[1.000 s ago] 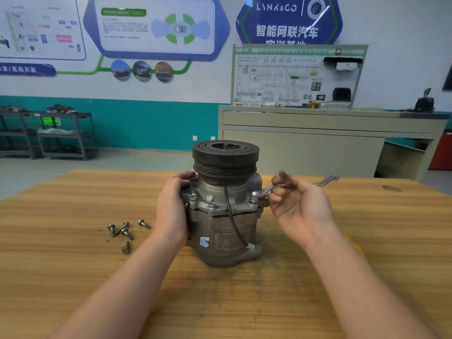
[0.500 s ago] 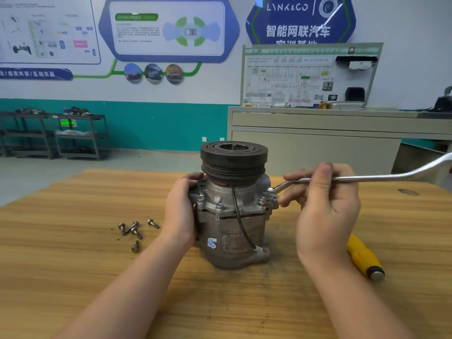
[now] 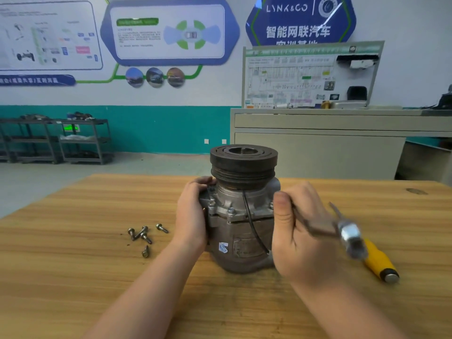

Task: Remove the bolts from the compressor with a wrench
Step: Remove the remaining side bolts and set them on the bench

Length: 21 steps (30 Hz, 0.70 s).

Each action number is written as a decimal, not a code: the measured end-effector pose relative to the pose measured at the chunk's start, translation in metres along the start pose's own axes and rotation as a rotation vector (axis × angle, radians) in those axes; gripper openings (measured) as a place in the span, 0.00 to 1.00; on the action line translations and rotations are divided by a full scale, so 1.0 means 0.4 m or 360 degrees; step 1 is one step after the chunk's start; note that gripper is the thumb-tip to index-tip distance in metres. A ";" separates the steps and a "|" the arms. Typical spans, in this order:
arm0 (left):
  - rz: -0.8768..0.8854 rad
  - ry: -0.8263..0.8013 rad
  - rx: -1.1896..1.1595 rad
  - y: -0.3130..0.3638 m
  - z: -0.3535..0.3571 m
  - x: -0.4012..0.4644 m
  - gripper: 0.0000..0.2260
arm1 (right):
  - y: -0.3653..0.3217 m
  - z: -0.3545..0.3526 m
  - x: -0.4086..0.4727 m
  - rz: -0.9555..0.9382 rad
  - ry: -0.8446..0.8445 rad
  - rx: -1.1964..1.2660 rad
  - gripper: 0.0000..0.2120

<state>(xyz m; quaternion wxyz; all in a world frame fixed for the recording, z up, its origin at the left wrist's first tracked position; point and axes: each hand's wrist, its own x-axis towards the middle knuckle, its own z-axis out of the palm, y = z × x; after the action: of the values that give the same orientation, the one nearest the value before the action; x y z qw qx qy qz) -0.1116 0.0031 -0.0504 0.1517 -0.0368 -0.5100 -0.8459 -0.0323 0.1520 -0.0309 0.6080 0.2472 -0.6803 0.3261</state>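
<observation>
Grey cast-metal compressor with its dark ribbed pulley stands upright mid-way on the wooden table, left hand gripping its left flank, right hand curled round a blurred steel wrench at its right, five loose bolts lying left, a yellow-handled tool right.

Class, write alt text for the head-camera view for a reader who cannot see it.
A person's left hand steadies an upright compressor on a wooden table while the right hand grips a blurred wrench beside it. Five loose bolts lie left.
</observation>
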 end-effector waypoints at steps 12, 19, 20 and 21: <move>0.0035 -0.0001 0.0046 0.007 0.000 -0.016 0.11 | 0.055 -0.004 0.004 0.0515 0.0129 0.0906 0.06; 0.0035 -0.0002 0.0006 0.004 0.000 -0.013 0.11 | 0.038 0.001 -0.001 0.0485 0.0162 0.0738 0.03; 0.0039 0.0004 0.0004 0.003 -0.001 -0.012 0.11 | 0.033 0.004 -0.003 0.0441 0.0161 0.0663 0.03; 0.0042 0.0010 0.0006 0.002 -0.001 -0.010 0.11 | 0.027 0.005 -0.003 0.0411 0.0161 0.0609 0.03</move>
<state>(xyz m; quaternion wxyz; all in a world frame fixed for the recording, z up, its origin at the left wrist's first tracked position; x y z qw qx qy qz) -0.1074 0.0033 -0.0508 0.1647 -0.0406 -0.5106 -0.8429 -0.0411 0.1577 -0.0338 0.5367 0.2522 -0.6008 0.5361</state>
